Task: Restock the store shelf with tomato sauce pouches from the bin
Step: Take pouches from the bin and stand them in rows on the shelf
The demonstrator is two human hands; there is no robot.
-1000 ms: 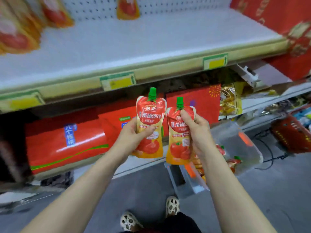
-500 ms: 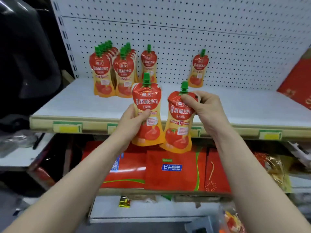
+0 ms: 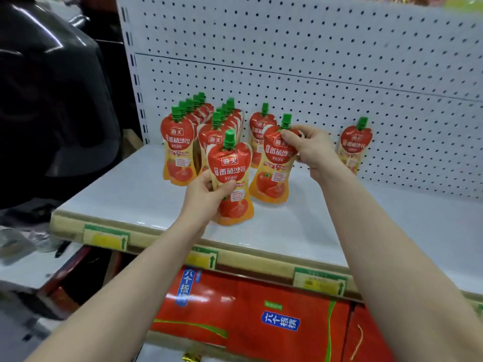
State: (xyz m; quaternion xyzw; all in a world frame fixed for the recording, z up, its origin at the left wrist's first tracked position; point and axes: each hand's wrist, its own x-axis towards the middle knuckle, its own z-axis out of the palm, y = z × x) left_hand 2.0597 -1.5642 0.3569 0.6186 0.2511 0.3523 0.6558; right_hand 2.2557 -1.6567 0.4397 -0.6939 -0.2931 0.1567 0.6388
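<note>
My left hand [image 3: 206, 194] grips a red and orange tomato sauce pouch [image 3: 231, 178] with a green cap, held upright over the white shelf [image 3: 136, 194]. My right hand [image 3: 309, 148] pinches the top of a second pouch [image 3: 274, 168], whose base is at or just above the shelf surface. Behind them stand two rows of several pouches [image 3: 180, 145] at the shelf's back left. A single pouch [image 3: 260, 131] stands behind the right-hand one, and another [image 3: 355, 142] leans on the pegboard further right. The bin is out of view.
A white pegboard [image 3: 313, 61] backs the shelf. Price tags [image 3: 107, 237] line the shelf's front edge. Red gift boxes [image 3: 261, 317] fill the shelf below. A dark bulky object [image 3: 52, 100] sits to the left of the shelving.
Both hands have risen from below the shelf and moved forward over it with their pouches. The right pouch now reaches down to the shelf in front of the single pouch.
</note>
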